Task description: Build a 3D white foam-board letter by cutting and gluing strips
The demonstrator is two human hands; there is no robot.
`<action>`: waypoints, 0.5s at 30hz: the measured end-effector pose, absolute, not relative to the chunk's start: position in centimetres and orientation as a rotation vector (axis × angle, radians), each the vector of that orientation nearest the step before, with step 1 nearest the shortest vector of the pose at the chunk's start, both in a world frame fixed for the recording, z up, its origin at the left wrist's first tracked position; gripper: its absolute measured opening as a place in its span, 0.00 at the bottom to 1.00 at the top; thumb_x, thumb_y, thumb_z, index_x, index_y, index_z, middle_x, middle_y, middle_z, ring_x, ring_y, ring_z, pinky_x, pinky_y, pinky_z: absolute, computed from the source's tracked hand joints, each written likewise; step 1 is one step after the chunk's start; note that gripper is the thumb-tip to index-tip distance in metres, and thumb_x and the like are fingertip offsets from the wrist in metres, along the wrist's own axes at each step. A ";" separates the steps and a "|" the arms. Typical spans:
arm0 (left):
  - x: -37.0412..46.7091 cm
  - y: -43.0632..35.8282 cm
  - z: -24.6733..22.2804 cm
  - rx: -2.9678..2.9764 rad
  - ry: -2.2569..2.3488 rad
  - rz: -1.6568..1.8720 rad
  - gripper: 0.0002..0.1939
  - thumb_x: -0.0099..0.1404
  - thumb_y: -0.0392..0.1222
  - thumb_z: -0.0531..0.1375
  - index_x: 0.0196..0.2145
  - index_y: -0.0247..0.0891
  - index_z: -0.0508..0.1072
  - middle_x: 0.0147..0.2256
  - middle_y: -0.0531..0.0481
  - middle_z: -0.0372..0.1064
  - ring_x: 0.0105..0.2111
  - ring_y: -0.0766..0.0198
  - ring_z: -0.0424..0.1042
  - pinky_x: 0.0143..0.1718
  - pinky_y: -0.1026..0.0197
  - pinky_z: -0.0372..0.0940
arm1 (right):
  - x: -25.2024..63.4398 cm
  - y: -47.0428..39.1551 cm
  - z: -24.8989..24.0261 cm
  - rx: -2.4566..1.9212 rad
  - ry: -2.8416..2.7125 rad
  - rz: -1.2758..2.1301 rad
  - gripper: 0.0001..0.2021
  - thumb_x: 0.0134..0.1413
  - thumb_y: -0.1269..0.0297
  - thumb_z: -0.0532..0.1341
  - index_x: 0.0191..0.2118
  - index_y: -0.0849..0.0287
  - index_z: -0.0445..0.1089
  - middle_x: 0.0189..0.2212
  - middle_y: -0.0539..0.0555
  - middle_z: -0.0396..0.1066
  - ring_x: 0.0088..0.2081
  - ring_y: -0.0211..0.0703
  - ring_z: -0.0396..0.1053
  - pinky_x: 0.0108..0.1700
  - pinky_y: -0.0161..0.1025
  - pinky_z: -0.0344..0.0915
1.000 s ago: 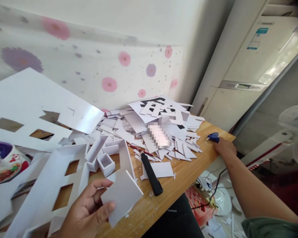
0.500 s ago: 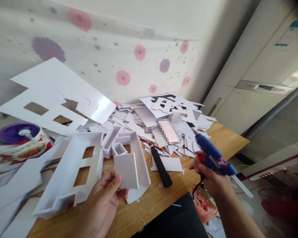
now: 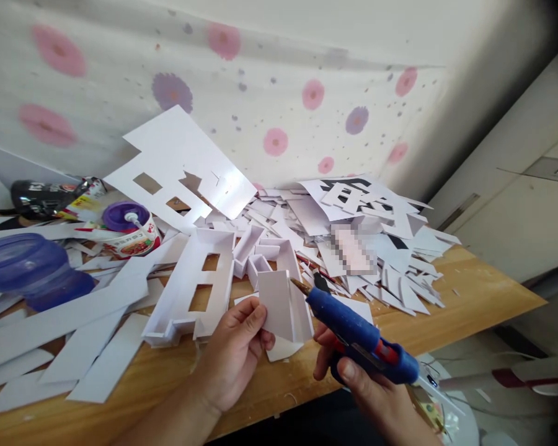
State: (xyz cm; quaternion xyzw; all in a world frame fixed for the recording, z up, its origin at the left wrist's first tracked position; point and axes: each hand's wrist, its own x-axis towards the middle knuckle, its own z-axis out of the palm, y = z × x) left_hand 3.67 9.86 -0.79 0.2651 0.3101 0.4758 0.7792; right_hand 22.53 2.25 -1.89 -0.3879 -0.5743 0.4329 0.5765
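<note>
Between thumb and fingers, my left hand (image 3: pixel 242 347) holds a small white foam board piece (image 3: pixel 275 306) upright. My right hand (image 3: pixel 353 371) is wrapped around a blue hot glue gun (image 3: pixel 348 319). The gun's metal nozzle (image 3: pixel 300 286) points left, at or very near the board piece's right edge; I cannot tell whether they touch. Behind the piece stands a white foam board model (image 3: pixel 172 291) with low walls and rectangular openings. A black-handled tool (image 3: pixel 320 282) lies behind the gun, mostly hidden by it.
White board scraps (image 3: pixel 279 217) are heaped at the back. A large cut-out sheet (image 3: pixel 181 148) leans there. On the left are a paper tub (image 3: pixel 137 243) with a purple lid, a blue plastic container (image 3: pixel 32 266), a dark bottle (image 3: pixel 41 198) and long board strips (image 3: pixel 106 356). The wooden table's edge (image 3: pixel 506 297) runs along the right.
My right hand has brought the glue gun leftward, its nozzle now by the held board piece. My left hand still grips the piece. The view has turned left, showing more of the table's left side.
</note>
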 end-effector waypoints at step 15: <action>3.9 9.9 -1.1 0.581 0.671 0.986 0.16 0.49 0.45 0.74 0.29 0.34 0.74 0.23 0.55 0.66 0.21 0.73 0.62 0.23 0.69 0.61 | 22.7 1.8 -2.2 -1.008 -1.245 1.089 0.20 0.59 0.53 0.62 0.56 0.46 0.64 0.39 0.52 0.72 0.32 0.39 0.71 0.35 0.39 0.70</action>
